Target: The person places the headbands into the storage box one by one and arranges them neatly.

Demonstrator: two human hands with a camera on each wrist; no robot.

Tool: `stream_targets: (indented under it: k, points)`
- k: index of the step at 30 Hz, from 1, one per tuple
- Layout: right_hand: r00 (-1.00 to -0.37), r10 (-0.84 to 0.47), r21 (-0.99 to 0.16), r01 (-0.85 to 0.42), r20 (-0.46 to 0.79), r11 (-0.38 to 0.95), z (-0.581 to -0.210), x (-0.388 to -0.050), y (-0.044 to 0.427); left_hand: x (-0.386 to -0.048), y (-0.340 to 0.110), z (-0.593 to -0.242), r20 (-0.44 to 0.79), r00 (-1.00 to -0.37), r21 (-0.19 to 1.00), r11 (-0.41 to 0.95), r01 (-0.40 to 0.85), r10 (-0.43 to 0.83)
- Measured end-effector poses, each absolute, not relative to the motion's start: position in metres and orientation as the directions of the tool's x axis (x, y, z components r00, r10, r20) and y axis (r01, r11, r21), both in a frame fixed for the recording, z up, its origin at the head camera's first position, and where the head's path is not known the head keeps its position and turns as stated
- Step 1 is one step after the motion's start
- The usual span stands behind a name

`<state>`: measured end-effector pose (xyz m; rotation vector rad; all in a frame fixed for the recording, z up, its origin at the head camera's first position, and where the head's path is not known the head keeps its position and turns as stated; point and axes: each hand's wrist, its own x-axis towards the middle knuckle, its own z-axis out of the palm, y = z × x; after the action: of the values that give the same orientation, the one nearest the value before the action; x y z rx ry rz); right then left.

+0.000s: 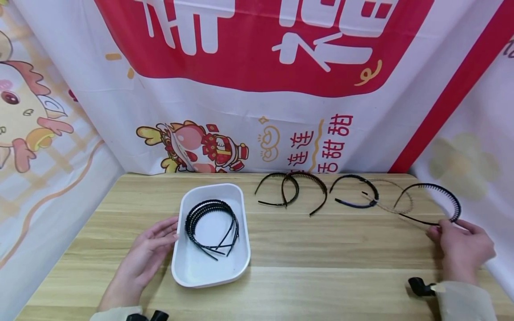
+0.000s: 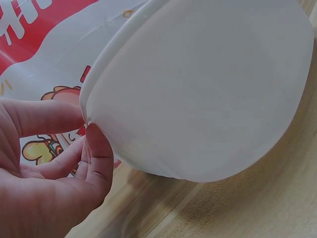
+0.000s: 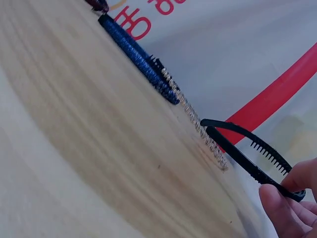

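At the right end of the table, my right hand (image 1: 466, 245) pinches a black toothed headband (image 1: 457, 205) near its curved side, with thumb and fingertips on the band in the right wrist view. My left hand (image 1: 146, 252) is at the left side of a white tray (image 1: 188, 274); in the left wrist view, thumb and forefinger meet at the tray's edge. Inside the tray lie several black headbands (image 1: 192, 225), nested together. A thin beaded headband (image 3: 192, 115) lies beside the held one, its beads pale. Left of it is a blue glittery headband (image 3: 136, 57).
Farther left along the table's back edge, a dark brown toothed headband (image 1: 320, 182) overlaps a black headband (image 1: 297, 189). A white cloth (image 1: 257, 107) printed in red hangs behind the wooden table (image 1: 321, 249). Another printed cloth hangs at the left.
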<state>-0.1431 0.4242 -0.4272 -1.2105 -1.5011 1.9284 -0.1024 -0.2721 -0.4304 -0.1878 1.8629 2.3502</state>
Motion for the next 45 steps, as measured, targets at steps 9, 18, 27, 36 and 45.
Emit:
stream_targets:
  k: [9, 18, 27, 36, 45]
  points:
    - [-0.552, 0.732, -0.914, 0.182, -0.400, -0.362, -0.424, -0.145, 0.421, -0.103, -0.272, -0.429, -0.206, -0.978, 0.955, -0.215, -0.205, 0.018]
    - [-0.579, 0.716, -0.916, 0.169, -0.391, -0.364, -0.427, -0.147, 0.418, -0.103, -0.273, -0.430, -0.197, -0.980, 0.955, -0.222, -0.198, 0.026]
    - [-0.566, 0.744, -0.924, 0.086, -0.354, -0.373, -0.422, -0.146, 0.416, -0.102, -0.272, -0.429, -0.194, -0.981, 0.955, -0.225, -0.195, 0.028]
    - [-0.607, 0.730, -0.902, -0.049, -0.313, -0.428, -0.408, -0.146, 0.404, -0.102, -0.272, -0.430, -0.188, -0.982, 0.955, -0.228, -0.190, 0.032]
    - [-0.682, 0.664, -0.899, -0.022, -0.306, -0.437, -0.397, -0.145, 0.389, -0.103, -0.268, -0.433, -0.146, -0.988, 0.957, -0.246, -0.153, 0.049]
